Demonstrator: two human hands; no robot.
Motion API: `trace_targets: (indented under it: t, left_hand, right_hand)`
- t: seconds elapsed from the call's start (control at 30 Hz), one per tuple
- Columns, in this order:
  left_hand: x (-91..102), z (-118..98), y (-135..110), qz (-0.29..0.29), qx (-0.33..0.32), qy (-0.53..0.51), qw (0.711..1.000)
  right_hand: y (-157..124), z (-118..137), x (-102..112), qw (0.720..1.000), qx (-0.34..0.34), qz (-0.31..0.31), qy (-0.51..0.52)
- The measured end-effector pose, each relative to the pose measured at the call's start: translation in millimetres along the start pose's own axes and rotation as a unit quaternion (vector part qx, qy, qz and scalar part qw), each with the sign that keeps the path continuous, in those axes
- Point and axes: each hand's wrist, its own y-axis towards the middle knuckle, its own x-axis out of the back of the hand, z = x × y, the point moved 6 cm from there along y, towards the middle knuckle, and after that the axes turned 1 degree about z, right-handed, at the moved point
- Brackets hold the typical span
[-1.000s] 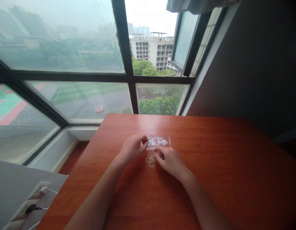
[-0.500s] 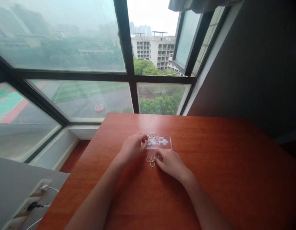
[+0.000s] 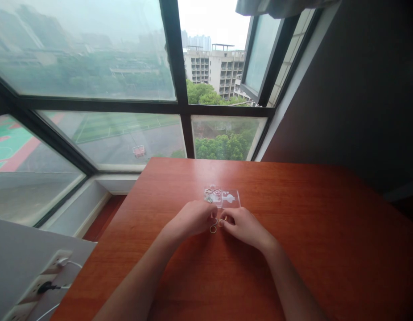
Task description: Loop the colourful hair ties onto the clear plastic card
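Observation:
Small pale-gold rings lie on the reddish-brown table. One ring (image 3: 213, 229) lies flat just in front of my left hand (image 3: 195, 218). That hand's fingers are curled down together over another ring (image 3: 214, 221), and whatever is between the fingertips is hidden. My right hand (image 3: 245, 226) has thumb and forefinger closed on a ring (image 3: 221, 222), close to the left fingertips. Behind both hands sits a clear plastic box (image 3: 239, 198) with its lid folded open to the right. Several small rings and trinkets (image 3: 211, 192) are in its left half.
The wooden table (image 3: 293, 200) reaches to the window (image 3: 226, 138) at the back. A dark wall (image 3: 353, 89) rises on the right. At lower left, sockets (image 3: 42, 285) with plugs and cables are on a low white wall beyond the table's left edge.
My left hand has moved from the box toward me, down over the rings, covering the leftmost one's place. My right hand has shifted slightly right and now shows a ring at its fingertips.

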Motion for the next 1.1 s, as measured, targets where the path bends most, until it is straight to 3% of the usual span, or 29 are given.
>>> trace_targets:
  t: [0.23, 0.47, 0.63, 0.73, 0.9, 1.1]
  left_hand:
    - [-7.0, -3.6, 4.9, 0.000, 0.016, 0.037, 0.999]
    - [-15.0, -4.1, 7.5, -0.004, -0.010, 0.086, 0.996]
    - [-8.9, -4.6, 6.5, -0.010, -0.009, 0.096, 0.995]
    - [5.4, 2.7, 6.0, -0.043, 0.012, 0.079, 0.996]
    - [27.1, 21.8, 5.3, -0.165, 0.072, 0.030, 0.983]
    - [19.1, 31.6, 8.0, -0.160, 0.096, 0.026, 0.982]
  right_hand:
    - [1.2, -3.9, 2.8, 1.000, -0.020, -0.012, -0.019]
    - [0.5, -5.6, 7.0, 0.998, -0.020, -0.037, -0.047]
    - [1.0, -9.7, 7.9, 0.996, -0.034, -0.047, -0.060]
    - [1.9, -11.6, 9.4, 0.995, -0.047, -0.051, -0.072]
    - [2.6, -14.3, 11.1, 0.990, -0.069, -0.057, -0.108]
    - [2.8, -14.6, 7.1, 0.985, -0.088, -0.045, -0.141]
